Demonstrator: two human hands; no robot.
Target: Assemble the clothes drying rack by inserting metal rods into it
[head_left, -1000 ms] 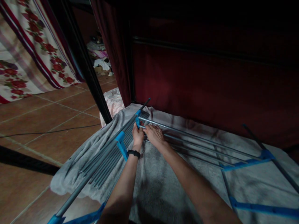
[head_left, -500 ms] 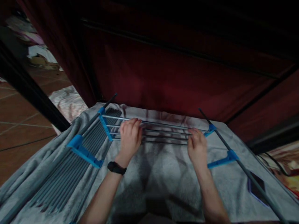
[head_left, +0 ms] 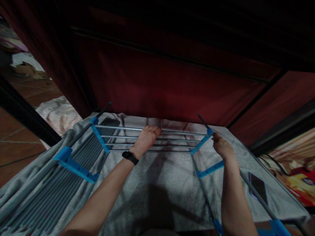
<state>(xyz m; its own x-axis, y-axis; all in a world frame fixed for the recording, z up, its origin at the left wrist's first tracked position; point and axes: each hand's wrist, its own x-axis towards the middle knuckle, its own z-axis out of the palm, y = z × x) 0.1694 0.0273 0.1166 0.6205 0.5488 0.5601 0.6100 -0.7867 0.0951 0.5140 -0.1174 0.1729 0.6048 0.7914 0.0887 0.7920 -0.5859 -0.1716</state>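
A frame of grey tubes and blue plastic brackets, resembling a drying rack, lies on a grey cloth. Thin metal rods [head_left: 177, 132] span its far end between a left blue bracket [head_left: 99, 136] and a right blue bracket [head_left: 201, 143]. My left hand [head_left: 148, 137], with a black band at the wrist, is closed over the uppermost rod near its middle. At the right, my right hand [head_left: 222, 147] grips the grey side tube [head_left: 256, 193] just beside the bracket; its fingertips are partly hidden. Nearer me, two more brackets [head_left: 76, 164] [head_left: 211, 168] face each other with no rods between them.
Many loose grey rods [head_left: 66, 183] lie in a row on the left of the cloth [head_left: 157, 177]. A phone [head_left: 258, 187] rests near the right tube. Dark red panels [head_left: 157, 85] rise behind the frame. Tiled floor [head_left: 22, 131] shows at the left.
My right hand has left the rods and moved right to the side tube by the bracket. My left hand has slid right along the rods. The right bracket now meets the rod ends.
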